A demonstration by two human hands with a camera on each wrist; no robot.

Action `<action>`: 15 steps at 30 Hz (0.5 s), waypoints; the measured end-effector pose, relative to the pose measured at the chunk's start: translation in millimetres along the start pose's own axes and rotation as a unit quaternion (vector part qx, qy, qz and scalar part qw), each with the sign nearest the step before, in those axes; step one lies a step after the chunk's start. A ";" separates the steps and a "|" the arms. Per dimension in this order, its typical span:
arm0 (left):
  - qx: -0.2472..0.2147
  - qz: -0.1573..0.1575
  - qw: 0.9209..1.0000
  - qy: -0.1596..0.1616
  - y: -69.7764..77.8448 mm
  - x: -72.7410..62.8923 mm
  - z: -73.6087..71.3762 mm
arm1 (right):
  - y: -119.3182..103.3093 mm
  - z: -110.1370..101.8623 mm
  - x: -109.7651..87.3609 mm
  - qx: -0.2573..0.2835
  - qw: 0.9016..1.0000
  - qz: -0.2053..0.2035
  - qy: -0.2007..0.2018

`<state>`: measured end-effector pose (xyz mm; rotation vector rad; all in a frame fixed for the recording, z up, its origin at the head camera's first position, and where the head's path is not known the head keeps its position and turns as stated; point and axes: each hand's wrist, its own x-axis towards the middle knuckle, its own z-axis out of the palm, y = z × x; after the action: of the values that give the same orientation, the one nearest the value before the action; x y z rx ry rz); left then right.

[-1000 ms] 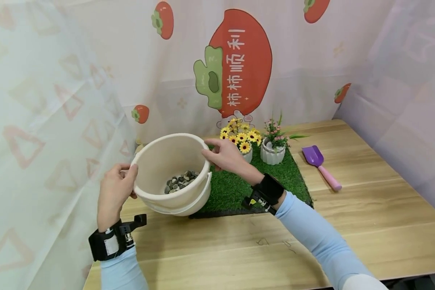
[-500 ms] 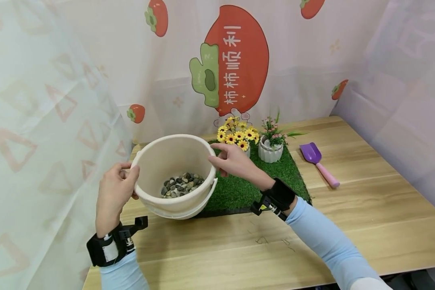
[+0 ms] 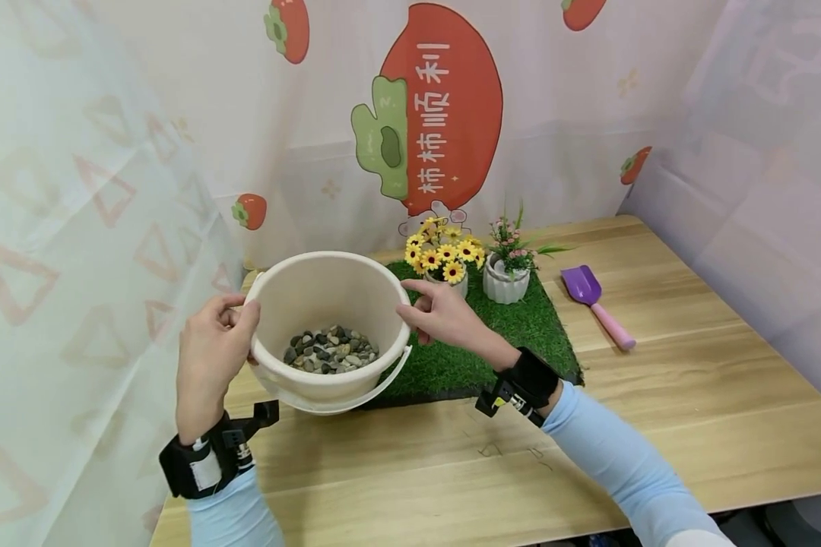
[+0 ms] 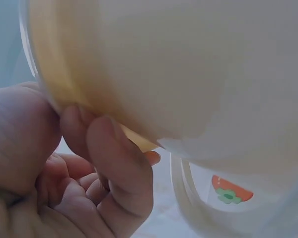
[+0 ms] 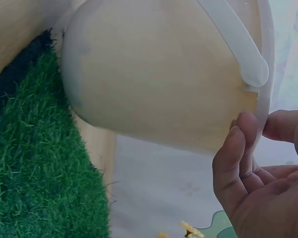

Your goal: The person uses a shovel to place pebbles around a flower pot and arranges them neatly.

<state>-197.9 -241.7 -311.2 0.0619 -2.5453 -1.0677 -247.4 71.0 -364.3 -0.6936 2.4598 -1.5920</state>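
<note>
A cream plastic bucket (image 3: 321, 292) stands at the left of the table, overlapping the turf mat in the head view. Grey and tan pebbles (image 3: 331, 351) cover its bottom. My left hand (image 3: 212, 349) pinches the left rim, thumb on top and fingers curled beneath; the left wrist view shows fingertips (image 4: 107, 134) against the outer wall. On the opposite side, my right hand (image 3: 448, 315) holds the right rim between thumb and fingers. The bucket's handle (image 3: 391, 374) hangs down along the front, and its hinge end shows just above my right fingers (image 5: 233, 144).
Green artificial turf (image 3: 530, 342) lies right of the bucket. On its back part stand a pot of yellow flowers (image 3: 445, 254) and a white pot with pink flowers (image 3: 506, 285). A purple hand shovel (image 3: 581, 285) with a pink handle lies farther right. Printed curtains border the wooden table (image 3: 410, 471).
The bucket has tipped slightly and its rim now looks wider and more level. The pebbles have shifted left and spread over the bottom. Both hands have kept the rim; the view has moved slightly.
</note>
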 end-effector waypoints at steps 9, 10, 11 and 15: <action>0.009 0.021 1.000 0.004 10.3 0.9 1.7 | 10.9 3.4 -0.4 0.004 1.000 0.010 -0.009; 0.010 0.026 1.000 0.005 12.3 0.7 2.6 | 12.8 3.0 -0.8 0.002 1.000 0.009 -0.012; 0.011 0.030 0.999 0.005 14.3 0.7 3.6 | 14.4 2.6 -1.3 0.000 1.000 0.012 -0.015; 0.007 0.052 0.999 -0.009 19.0 -0.8 8.4 | 21.1 2.0 -4.4 -0.007 0.999 0.022 -0.024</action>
<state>-198.2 -222.4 -303.6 -0.0758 -2.5423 -1.0168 -249.3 78.4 -384.5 -0.6675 2.4380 -1.5263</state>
